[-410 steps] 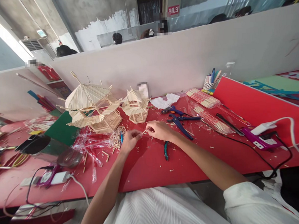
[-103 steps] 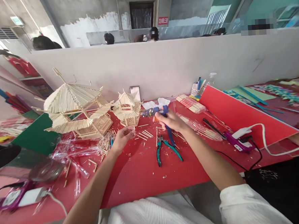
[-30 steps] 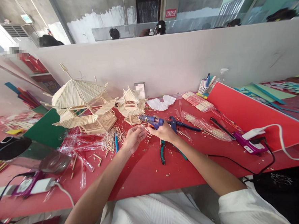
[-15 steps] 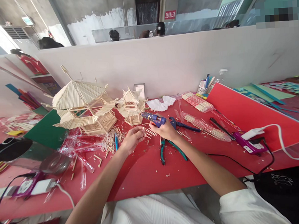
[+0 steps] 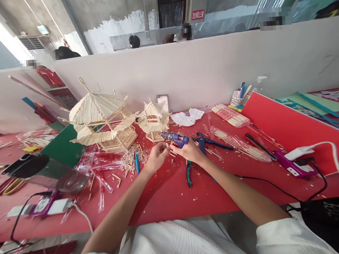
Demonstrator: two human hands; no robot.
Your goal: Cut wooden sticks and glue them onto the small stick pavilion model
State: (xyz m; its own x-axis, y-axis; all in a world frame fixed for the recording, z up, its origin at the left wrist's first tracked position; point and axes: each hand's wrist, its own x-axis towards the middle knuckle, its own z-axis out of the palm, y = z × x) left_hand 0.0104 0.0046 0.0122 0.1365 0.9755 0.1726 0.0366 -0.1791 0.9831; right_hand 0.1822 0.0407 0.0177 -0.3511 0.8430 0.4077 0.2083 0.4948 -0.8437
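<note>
Head view. Your right hand [image 5: 191, 151] is wrapped round a blue glue gun [image 5: 176, 138], hard-shelled, its speckled barrel aimed left, just above your left hand [image 5: 157, 158]. The left is narrow, fingertips pinched on a short pale stick [image 5: 167, 144], mostly hidden by your fingers. Behind the nozzle stands the small stick pavilion [image 5: 153, 118], two-tiered, roof ribbed; you cannot tell from here whether the nozzle touches it. Left of it, the large stick pavilion [image 5: 98, 108]: same pale sticks, steep faceted roof, lower eaves flaring out.

Counter [image 5: 174, 205] red and smooth, gritty with crumbs near your hands. Offcuts [image 5: 130, 167] are heaped by a blue pen [image 5: 137, 162]; crinkled clear and red film [image 5: 98, 166] lies to their left. A limp white tissue [image 5: 187, 117] sits beyond your right hand; green-handled pliers [image 5: 189, 175] lie partly under your right forearm.

Containers: a patterned white cup [image 5: 237, 100] packed with upright pens [image 5: 242, 89]; two clear sleeves, the farther pack [image 5: 230, 115] and nearer pack [image 5: 239, 142], both full of long sticks. A clear vessel [image 5: 56, 176] with a black top stands out at far left, contents unclear.
</note>
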